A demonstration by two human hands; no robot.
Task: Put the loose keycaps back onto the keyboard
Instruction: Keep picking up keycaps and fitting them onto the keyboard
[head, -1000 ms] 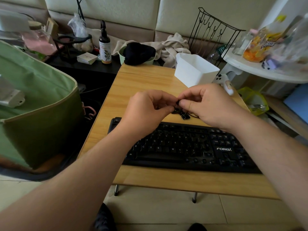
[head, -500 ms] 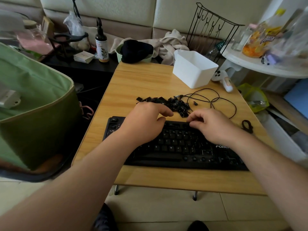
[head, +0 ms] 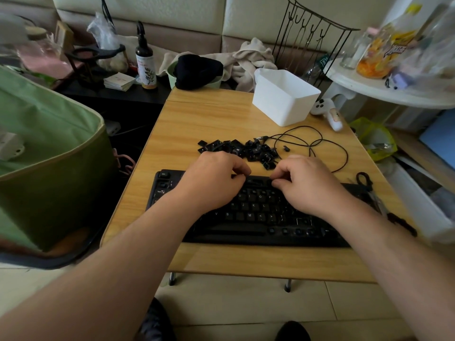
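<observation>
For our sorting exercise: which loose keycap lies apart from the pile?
The single small keycap lying alone to the right of the keycap pile, inside the loop of the black cable; the others cluster together.

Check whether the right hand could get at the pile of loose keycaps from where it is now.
Probably yes: the right hand sits at the keyboard's top row, the loose keycaps lie just beyond its fingers, nothing between.

Soft daylight, fairly bright, no hard shadows. Mild glare on the table (head: 211,119) beyond the left hand (head: 214,183). Bottles (head: 384,50) far right of the right hand (head: 307,185) are blurred; wide-angle bending at edges, esp. the green bag (head: 44,148).
</observation>
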